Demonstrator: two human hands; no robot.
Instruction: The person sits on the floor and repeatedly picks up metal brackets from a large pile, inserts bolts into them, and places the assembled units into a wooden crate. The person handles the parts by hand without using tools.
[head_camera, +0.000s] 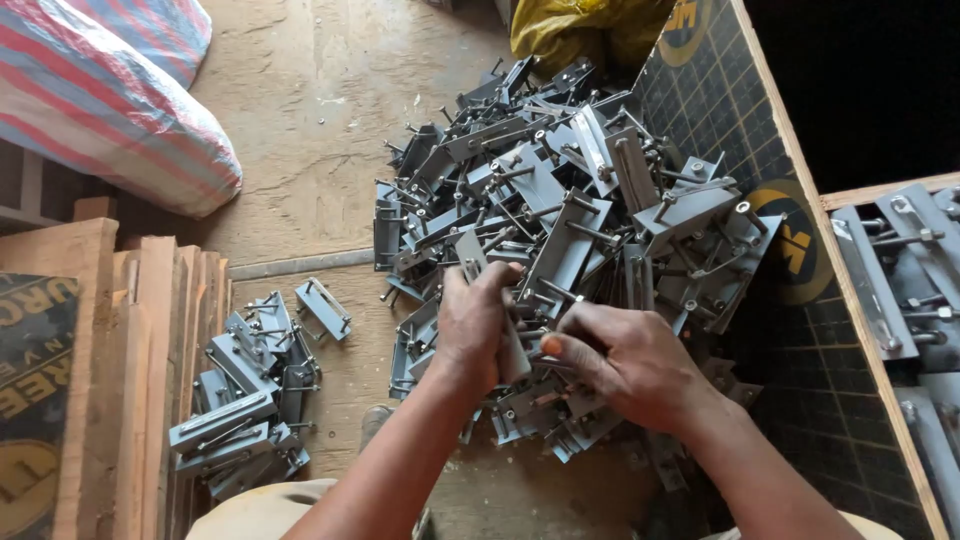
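Note:
A big heap of grey metal brackets with bolts (570, 190) lies on the dusty floor in front of me. My left hand (470, 325) is closed around one grey bracket (480, 262) that stands upright out of the heap's near edge. My right hand (620, 365) rests on the heap just to the right, its fingers pinching a small part beside that same bracket; what it pinches is hidden by the fingers.
A smaller pile of the same brackets (250, 400) lies at the left beside stacked wooden boards (130, 380). A dark panel (800, 300) leans at the right, with more brackets (900, 270) behind it. A striped sack (110, 100) and a yellow bag (580, 30) lie farther off.

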